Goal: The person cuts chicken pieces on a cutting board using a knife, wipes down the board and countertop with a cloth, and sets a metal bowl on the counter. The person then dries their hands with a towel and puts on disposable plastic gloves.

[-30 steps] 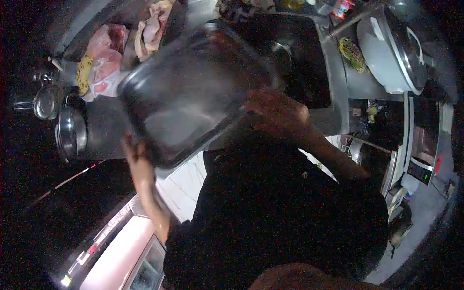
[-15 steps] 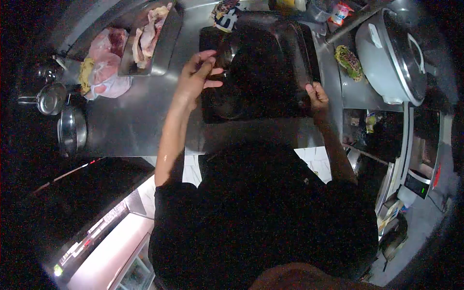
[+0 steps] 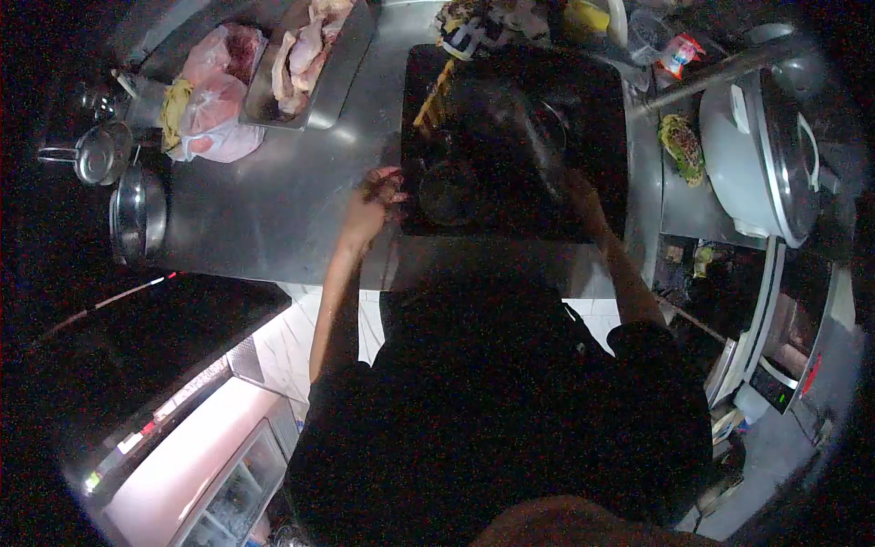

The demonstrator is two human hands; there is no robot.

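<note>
A dark sink basin (image 3: 492, 214) is set into the steel counter in front of me. My right hand (image 3: 579, 187) reaches down into it, mostly in shadow. It is at the lower end of a dull, greyish edge (image 3: 538, 146), which looks like the side of a dark tray or pan. The fingers seem closed on it, but the object is too dark to name. My left hand (image 3: 385, 190) is at the sink's left rim, its fingers loosely bent and apart, with nothing visible in them. A yellow-brown strip (image 3: 434, 96) lies along the basin's left side.
A steel tray (image 3: 335, 114) of raw poultry pieces and bags of raw meat (image 3: 219, 118) lie on the left. Metal pans (image 3: 138, 217) stand at the far left. On the right are a large pale lidded pot (image 3: 752, 159), a leafy bundle (image 3: 684, 150) and a faucet pipe (image 3: 720, 77).
My right hand has gone from the sink's right side deeper into the basin, and the greyish edge has swung left. My left hand has moved down to the left rim. The view has shifted slightly.
</note>
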